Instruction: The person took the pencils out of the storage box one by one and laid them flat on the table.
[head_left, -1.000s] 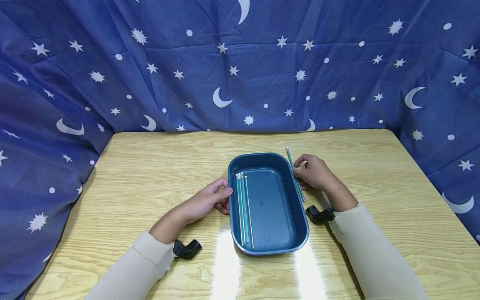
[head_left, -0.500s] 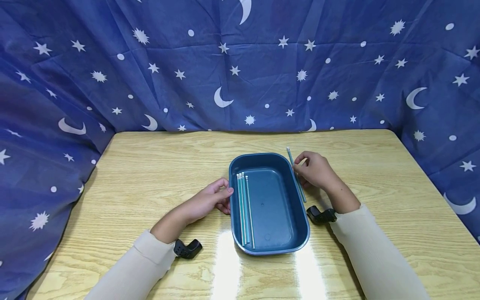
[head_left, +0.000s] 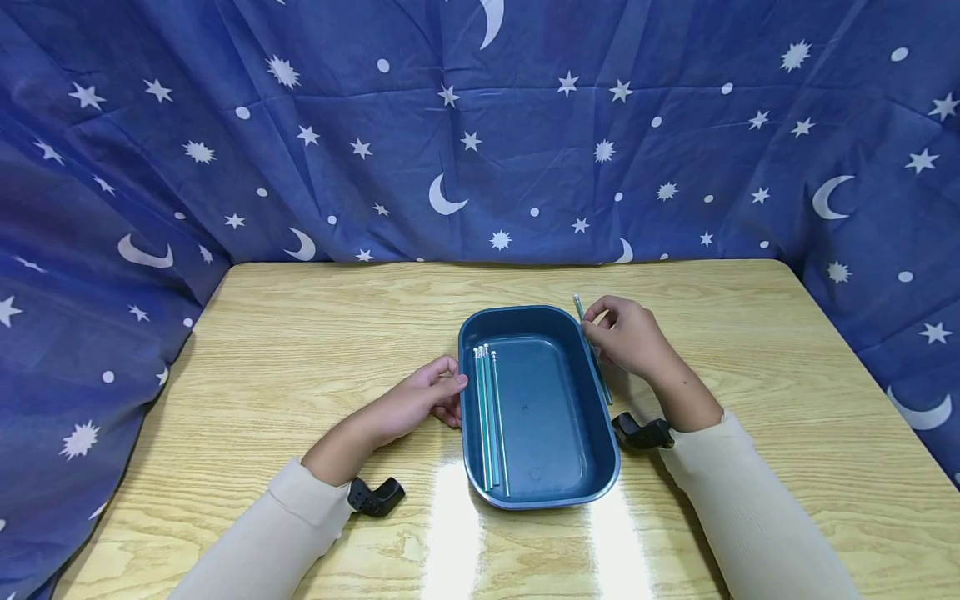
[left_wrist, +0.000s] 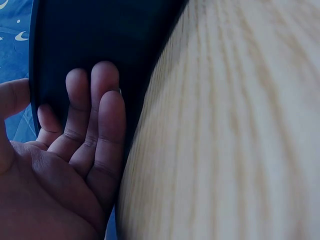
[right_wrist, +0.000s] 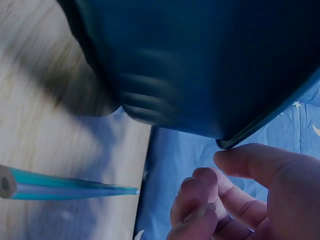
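A dark blue plastic bin [head_left: 551, 417] stands on the table. Inside, along its left wall, several teal pencils [head_left: 487, 425] lie side by side, eraser ends away from me. My left hand [head_left: 420, 402] rests against the bin's left side, its fairly straight fingers [left_wrist: 111, 120] on the outer wall and the thumb at the rim. My right hand [head_left: 626, 335] is by the far right side, thumb at the rim and other fingers loosely bent, holding nothing visible. Just outside the bin's right wall, one unsharpened pencil [right_wrist: 65, 186] lies on the table, partly hidden from the head camera by that hand.
The wood-grain table [head_left: 315, 325] extends on both sides of the bin. A blue curtain [head_left: 390, 142] with white moons and stars hangs behind and at both sides. Black wrist cameras [head_left: 377, 498] sit at both cuffs.
My right hand has shifted slightly away from me along the bin's right side, its fingertips now closer to the rim. The left hand, the bin and the pencils stay in place.
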